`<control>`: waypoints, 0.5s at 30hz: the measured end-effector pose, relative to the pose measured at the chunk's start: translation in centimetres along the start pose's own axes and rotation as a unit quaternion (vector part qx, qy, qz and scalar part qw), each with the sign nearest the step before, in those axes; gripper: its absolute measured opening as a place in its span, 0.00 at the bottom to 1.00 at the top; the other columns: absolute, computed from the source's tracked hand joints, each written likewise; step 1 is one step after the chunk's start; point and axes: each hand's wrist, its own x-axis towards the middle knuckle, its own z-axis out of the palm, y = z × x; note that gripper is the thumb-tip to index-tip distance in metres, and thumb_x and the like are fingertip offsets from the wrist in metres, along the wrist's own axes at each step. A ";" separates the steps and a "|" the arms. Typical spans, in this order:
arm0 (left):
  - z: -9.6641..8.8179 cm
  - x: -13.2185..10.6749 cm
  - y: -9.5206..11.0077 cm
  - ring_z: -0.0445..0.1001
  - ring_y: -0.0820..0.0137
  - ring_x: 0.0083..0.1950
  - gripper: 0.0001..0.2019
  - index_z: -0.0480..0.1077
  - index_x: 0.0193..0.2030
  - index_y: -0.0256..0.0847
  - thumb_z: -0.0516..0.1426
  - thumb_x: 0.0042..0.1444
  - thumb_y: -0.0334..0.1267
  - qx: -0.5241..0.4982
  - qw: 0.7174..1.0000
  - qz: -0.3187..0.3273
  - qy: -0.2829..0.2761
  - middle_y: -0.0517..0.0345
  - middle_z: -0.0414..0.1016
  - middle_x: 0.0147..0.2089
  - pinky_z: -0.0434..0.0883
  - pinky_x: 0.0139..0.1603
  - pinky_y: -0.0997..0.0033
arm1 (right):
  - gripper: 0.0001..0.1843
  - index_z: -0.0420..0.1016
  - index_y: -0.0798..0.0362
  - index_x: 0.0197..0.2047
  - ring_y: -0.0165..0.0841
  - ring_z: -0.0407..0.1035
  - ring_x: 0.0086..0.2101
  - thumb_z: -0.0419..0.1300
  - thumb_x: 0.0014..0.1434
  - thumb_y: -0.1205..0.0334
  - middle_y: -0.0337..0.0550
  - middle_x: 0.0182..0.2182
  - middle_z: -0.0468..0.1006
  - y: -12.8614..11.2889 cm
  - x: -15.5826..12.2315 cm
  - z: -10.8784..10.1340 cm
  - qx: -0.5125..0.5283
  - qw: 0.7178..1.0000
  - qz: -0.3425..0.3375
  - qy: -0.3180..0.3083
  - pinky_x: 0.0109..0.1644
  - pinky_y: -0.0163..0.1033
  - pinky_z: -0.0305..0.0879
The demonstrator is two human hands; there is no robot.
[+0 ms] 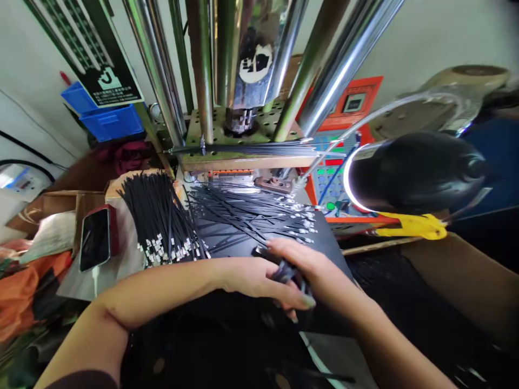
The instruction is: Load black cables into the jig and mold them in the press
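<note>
Left side: a blue crate (109, 121) stands far left. A phone (95, 239) lies near it with a white cable, and an orange cloth (20, 292) is at the near left.

Cable pile: a thick pile (158, 216) of black cables lies right of the phone. Their metal ends point to the near side.

Loose cables: more black cables (251, 213) are spread on a black mat (239, 243), just right of the pile. Their metal ends point mostly to the right.

Left arm: the left arm (162, 286) comes from the near left and lies almost flat across the scene, with the wrist a little bent.

Left hand: the left hand (251, 278) is turned to the right, and its fingers (295, 300) reach under the right hand. I cannot tell if it is grasping.

Held cables: a small black cable bunch (286, 272) is between the two hands, at the near edge of the mat.

Right hand: the right hand (304, 267) comes from the near right, with the fingers bent down. It is clenched on the bunch.

Right arm: the right arm (389, 337) rises from the near right corner toward the hand.

Far right: a press (243, 70) with chrome columns stands far in the middle, and an orange control panel (332, 173) is to the right of it.
</note>
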 end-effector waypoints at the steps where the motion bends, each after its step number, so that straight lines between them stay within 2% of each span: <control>1: -0.3 -0.2 0.5 0.79 0.71 0.33 0.11 0.76 0.44 0.39 0.60 0.65 0.45 -0.011 1.000 0.002 -0.003 0.60 0.80 0.32 0.76 0.39 0.73 | 0.19 0.76 0.51 0.55 0.39 0.78 0.48 0.56 0.61 0.64 0.49 0.50 0.82 0.5 1.1 -0.2 -0.033 0.999 0.026 0.028 0.52 0.42 0.76; 2: -1.0 -0.6 1.0 0.79 0.71 0.33 0.11 0.75 0.48 0.38 0.62 0.63 0.41 0.010 1.000 -0.001 0.019 0.60 0.80 0.32 0.75 0.38 0.72 | 0.19 0.76 0.51 0.53 0.39 0.78 0.45 0.56 0.59 0.66 0.49 0.47 0.82 1.2 2.1 -0.6 -0.070 0.995 0.058 0.048 0.49 0.42 0.76; 3: -2.0 -1.1 1.5 0.79 0.70 0.33 0.13 0.74 0.51 0.38 0.64 0.61 0.38 0.063 0.996 -0.008 0.070 0.59 0.80 0.34 0.75 0.38 0.71 | 0.18 0.76 0.52 0.51 0.39 0.78 0.42 0.56 0.57 0.67 0.49 0.44 0.83 2.0 3.0 -1.0 -0.103 0.989 0.086 0.058 0.47 0.42 0.76; 4: -3.2 -1.8 1.9 0.80 0.68 0.35 0.16 0.74 0.53 0.37 0.64 0.60 0.36 0.142 0.980 -0.018 0.141 0.57 0.81 0.37 0.75 0.40 0.69 | 0.17 0.76 0.53 0.49 0.41 0.78 0.41 0.56 0.56 0.67 0.50 0.41 0.83 2.9 3.8 -1.3 -0.130 0.984 0.105 0.060 0.46 0.44 0.76; 5: -4.4 -2.6 2.1 0.80 0.66 0.40 0.18 0.73 0.55 0.37 0.65 0.59 0.35 0.233 0.947 -0.029 0.221 0.54 0.81 0.41 0.75 0.44 0.67 | 0.16 0.77 0.54 0.47 0.44 0.78 0.41 0.56 0.56 0.67 0.52 0.40 0.83 3.6 4.2 -1.5 -0.147 0.981 0.113 0.053 0.47 0.47 0.75; 6: -5.5 -3.6 2.1 0.80 0.63 0.45 0.19 0.72 0.57 0.37 0.65 0.59 0.34 0.318 0.899 -0.041 0.297 0.52 0.81 0.46 0.74 0.49 0.64 | 0.16 0.77 0.57 0.47 0.48 0.77 0.43 0.57 0.57 0.67 0.57 0.42 0.82 4.1 4.3 -1.5 -0.155 0.980 0.115 0.045 0.49 0.52 0.74; 7: -6.4 -4.8 1.9 0.79 0.61 0.50 0.19 0.72 0.58 0.37 0.64 0.60 0.34 0.387 0.848 -0.055 0.357 0.49 0.80 0.50 0.73 0.53 0.62 | 0.17 0.77 0.59 0.49 0.53 0.76 0.47 0.58 0.57 0.65 0.62 0.46 0.81 4.3 4.1 -1.3 -0.159 0.980 0.109 0.043 0.53 0.57 0.72; 8: -6.8 -6.0 1.5 0.77 0.60 0.53 0.18 0.71 0.58 0.37 0.63 0.61 0.34 0.438 0.808 -0.069 0.387 0.47 0.78 0.53 0.71 0.56 0.60 | 0.19 0.76 0.61 0.52 0.57 0.73 0.52 0.59 0.58 0.64 0.66 0.51 0.78 4.2 3.5 -0.9 -0.163 0.981 0.096 0.041 0.57 0.62 0.69; 9: -6.8 -7.2 0.9 0.76 0.59 0.55 0.16 0.72 0.57 0.37 0.62 0.62 0.34 0.472 0.789 -0.078 0.385 0.47 0.78 0.54 0.70 0.58 0.60 | 0.22 0.75 0.61 0.55 0.60 0.68 0.58 0.61 0.58 0.62 0.68 0.57 0.74 3.7 2.5 -0.2 -0.166 0.983 0.075 0.037 0.59 0.65 0.66; 10: -6.4 -8.3 0.2 0.76 0.60 0.55 0.14 0.73 0.55 0.38 0.62 0.63 0.34 0.493 0.792 -0.084 0.351 0.48 0.78 0.54 0.70 0.58 0.60 | 0.24 0.73 0.59 0.58 0.62 0.63 0.62 0.62 0.59 0.60 0.67 0.63 0.69 2.9 1.4 0.7 -0.165 0.985 0.046 0.025 0.61 0.68 0.63; 12: -4.5 -10.1 -1.4 0.77 0.61 0.52 0.12 0.75 0.50 0.39 0.64 0.60 0.35 0.512 0.825 -0.096 0.222 0.52 0.79 0.50 0.71 0.55 0.62 | 0.23 0.72 0.54 0.59 0.60 0.54 0.68 0.62 0.60 0.60 0.62 0.68 0.62 0.9 -0.9 2.8 -0.155 0.988 -0.022 -0.009 0.63 0.70 0.61; 14: -2.0 -11.1 -3.0 0.78 0.60 0.50 0.12 0.75 0.48 0.39 0.66 0.58 0.36 0.525 0.835 -0.120 0.112 0.53 0.79 0.48 0.73 0.52 0.61 | 0.16 0.73 0.52 0.54 0.56 0.52 0.69 0.58 0.63 0.66 0.58 0.68 0.64 -1.4 -2.6 4.8 -0.147 0.986 -0.069 -0.025 0.64 0.71 0.60; 15: -0.8 -11.4 -3.7 0.78 0.59 0.49 0.11 0.75 0.47 0.38 0.65 0.59 0.36 0.541 0.826 -0.134 0.088 0.52 0.79 0.48 0.73 0.50 0.60 | 0.13 0.74 0.53 0.50 0.55 0.54 0.69 0.56 0.63 0.70 0.57 0.66 0.67 -2.3 -3.1 5.5 -0.145 0.986 -0.082 -0.020 0.64 0.71 0.59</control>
